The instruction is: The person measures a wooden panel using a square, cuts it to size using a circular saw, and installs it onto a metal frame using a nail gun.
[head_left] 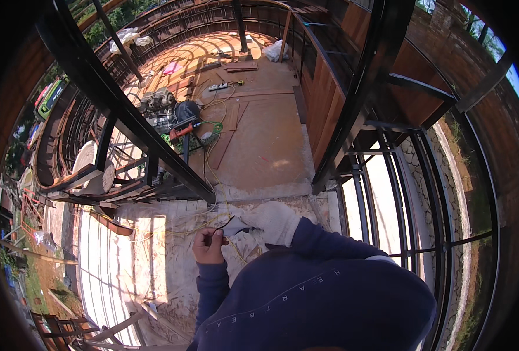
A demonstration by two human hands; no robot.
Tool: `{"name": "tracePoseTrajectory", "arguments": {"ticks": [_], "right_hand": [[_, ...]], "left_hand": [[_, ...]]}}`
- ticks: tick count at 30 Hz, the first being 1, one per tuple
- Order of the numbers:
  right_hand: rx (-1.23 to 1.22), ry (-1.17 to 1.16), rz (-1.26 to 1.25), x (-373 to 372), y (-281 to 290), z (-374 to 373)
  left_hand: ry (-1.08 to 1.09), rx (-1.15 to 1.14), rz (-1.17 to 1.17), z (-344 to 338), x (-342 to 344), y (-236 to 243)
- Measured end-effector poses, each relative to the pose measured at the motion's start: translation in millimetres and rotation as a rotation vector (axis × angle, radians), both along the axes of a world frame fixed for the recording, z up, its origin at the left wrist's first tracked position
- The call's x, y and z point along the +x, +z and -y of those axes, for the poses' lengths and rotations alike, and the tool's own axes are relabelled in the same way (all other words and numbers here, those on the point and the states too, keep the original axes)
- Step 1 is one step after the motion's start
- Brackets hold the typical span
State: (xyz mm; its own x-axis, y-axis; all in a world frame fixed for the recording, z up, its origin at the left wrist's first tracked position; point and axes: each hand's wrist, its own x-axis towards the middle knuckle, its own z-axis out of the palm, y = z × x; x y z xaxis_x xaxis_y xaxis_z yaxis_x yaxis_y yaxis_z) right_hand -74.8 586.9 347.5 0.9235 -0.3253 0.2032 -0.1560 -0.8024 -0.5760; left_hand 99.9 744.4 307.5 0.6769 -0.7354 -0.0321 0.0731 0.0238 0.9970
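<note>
My left hand [208, 245] is bare and closed, thumb against the fingers. A small brownish bit shows at its fingertips, too small to name. Across from it, my right hand [276, 223] wears a whitish work glove. A pointed dark grey piece with a pale edge [236, 225] sticks out between the two hands, against the gloved fingers; whether it is sheet or cloth I cannot make out. Both hands are in front of my chest, over a dusty pale floor [177, 251]. The gloved fingertips are partly hidden.
Black steel posts [125, 117] rise ahead on either side. Beyond the left one stands a machine with an engine [160, 105] and an orange-handled tool [183, 130]. Yellow cords [213, 169] trail across the floor. Wooden planks [221, 149] and a power strip [218, 87] lie farther off.
</note>
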Motion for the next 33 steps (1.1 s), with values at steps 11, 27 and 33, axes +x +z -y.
{"name": "tracePoseTrajectory", "arguments": {"ticks": [11, 27, 33], "right_hand": [[0.149, -0.136, 0.092, -23.6, 15.9, -11.6], [0.432, -0.239, -0.017, -22.9, -6.6, -23.4], [0.886, -0.326, -0.251, -12.1, -4.5, -29.8]], "left_hand": [[-0.417, -0.024, 0.144, -5.0, -8.8, 40.5], [-0.051, 0.152, 0.560, 0.7, -22.3, 0.4], [-0.125, 0.225, 0.642, 4.4, -40.7, 1.3]]}}
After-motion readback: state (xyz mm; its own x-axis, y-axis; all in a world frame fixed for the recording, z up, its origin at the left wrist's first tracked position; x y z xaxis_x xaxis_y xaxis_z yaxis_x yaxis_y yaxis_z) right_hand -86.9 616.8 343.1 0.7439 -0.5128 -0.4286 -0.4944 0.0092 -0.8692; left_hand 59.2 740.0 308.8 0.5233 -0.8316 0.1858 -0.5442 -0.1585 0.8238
